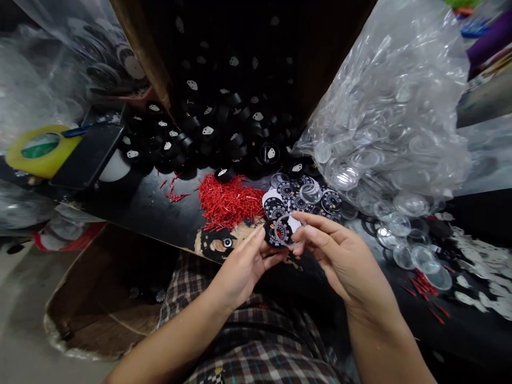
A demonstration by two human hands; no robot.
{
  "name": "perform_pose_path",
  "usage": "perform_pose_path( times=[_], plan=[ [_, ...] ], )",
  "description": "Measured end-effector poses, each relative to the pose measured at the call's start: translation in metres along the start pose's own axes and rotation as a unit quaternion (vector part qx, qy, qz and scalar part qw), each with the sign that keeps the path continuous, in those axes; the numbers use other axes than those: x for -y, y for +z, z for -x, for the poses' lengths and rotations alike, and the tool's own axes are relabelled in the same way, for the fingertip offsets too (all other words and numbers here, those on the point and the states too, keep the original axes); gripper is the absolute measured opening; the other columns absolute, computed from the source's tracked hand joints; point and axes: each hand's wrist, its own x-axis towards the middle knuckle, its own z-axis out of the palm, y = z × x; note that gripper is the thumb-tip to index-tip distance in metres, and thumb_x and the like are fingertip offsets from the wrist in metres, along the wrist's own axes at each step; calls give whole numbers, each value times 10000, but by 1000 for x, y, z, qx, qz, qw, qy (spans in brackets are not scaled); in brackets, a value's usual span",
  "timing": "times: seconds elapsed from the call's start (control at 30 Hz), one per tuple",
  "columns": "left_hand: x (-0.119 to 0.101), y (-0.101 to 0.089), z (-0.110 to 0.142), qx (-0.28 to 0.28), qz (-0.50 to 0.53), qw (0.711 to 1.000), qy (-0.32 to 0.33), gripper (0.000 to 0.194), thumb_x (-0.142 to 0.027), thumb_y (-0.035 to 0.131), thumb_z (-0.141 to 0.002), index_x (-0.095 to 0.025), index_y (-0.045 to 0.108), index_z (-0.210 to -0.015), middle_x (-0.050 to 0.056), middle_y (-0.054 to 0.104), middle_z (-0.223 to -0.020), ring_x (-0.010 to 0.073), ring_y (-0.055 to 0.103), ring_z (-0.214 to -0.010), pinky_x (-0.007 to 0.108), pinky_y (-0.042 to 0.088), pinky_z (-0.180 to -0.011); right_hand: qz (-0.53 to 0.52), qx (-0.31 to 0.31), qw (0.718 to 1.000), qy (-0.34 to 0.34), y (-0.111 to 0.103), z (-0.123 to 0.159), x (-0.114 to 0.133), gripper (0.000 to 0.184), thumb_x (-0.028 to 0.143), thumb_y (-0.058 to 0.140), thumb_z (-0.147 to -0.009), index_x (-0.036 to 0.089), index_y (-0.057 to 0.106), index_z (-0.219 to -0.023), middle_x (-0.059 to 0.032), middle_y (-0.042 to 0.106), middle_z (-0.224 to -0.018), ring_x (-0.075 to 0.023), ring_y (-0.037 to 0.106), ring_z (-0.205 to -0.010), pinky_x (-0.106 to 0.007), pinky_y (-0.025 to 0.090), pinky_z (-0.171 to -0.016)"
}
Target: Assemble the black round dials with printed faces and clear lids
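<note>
My left hand (248, 261) is closed on a small black gauge (280, 234) with white dial numbers and a red pointer. Pinched in my right hand (340, 253) is a round clear plastic cover (294, 226), tilted over the gauge's face; whether the two touch I cannot tell. Just behind my hands lies a pile of black printed dials (296, 194), some white side up, with a few clear covers on top. Left of these is a heap of small red pointers (228, 202). A small round fitting (227, 242) sits at the worn table edge.
Many black round housings (208, 130) with white tags spill from a dark box behind. A plastic bag of clear covers (384, 128) bulges at right, near scattered white plates (484, 261). Yellow tape (40, 149) and a dark phone-like slab (90, 157) lie left.
</note>
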Motion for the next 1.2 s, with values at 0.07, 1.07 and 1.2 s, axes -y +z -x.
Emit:
perform_pose_path(
  times=[0.07,1.07,1.2],
  plan=[
    [1,0,0,-6,4,1000,-5,364,-428,565,-883,-156,638,-1113,112,727,-1043,240,680,-963,399,476,-937,-2,-1,1000,4,0,0,0,262,296,730,-770,213,722,-1018,-2,705,-747,-92,643,-610,-221,540,-634],
    [10,0,-13,-26,-84,994,64,37,-214,649,-848,-217,683,-861,-59,740,-867,146,685,-915,231,563,-783,397,-131,888,193,-167,158,-28,333,366,587,-797,178,693,-1050,22,625,-568,-147,599,-563,-264,462,-564],
    [10,5,-11,-46,-117,990,66,52,-242,666,-826,-221,696,-863,-44,746,-863,147,694,-870,212,582,-734,412,-150,882,173,-174,166,-62,244,323,587,-765,170,707,-914,-29,689,-660,-170,617,-555,-301,489,-572]
  ],
)
